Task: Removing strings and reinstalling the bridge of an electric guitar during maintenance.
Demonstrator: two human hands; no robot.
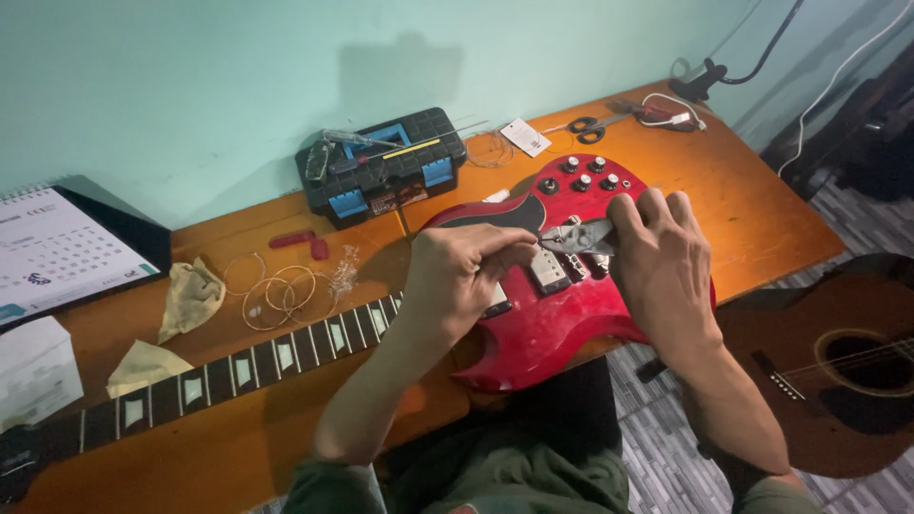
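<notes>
the right hand [664,259] grips small metal pliers [578,236] over the red electric guitar [552,324] (lying on the wooden desk [752,209]), while the left hand [460,276] pinches closed at the plier tips.

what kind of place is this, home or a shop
Probably a home workbench used for guitar repair, not clearly a shop. A red electric guitar lies on a wooden desk beside a small black toolbox and coiled old strings, and an acoustic guitar stands nearby.
</notes>
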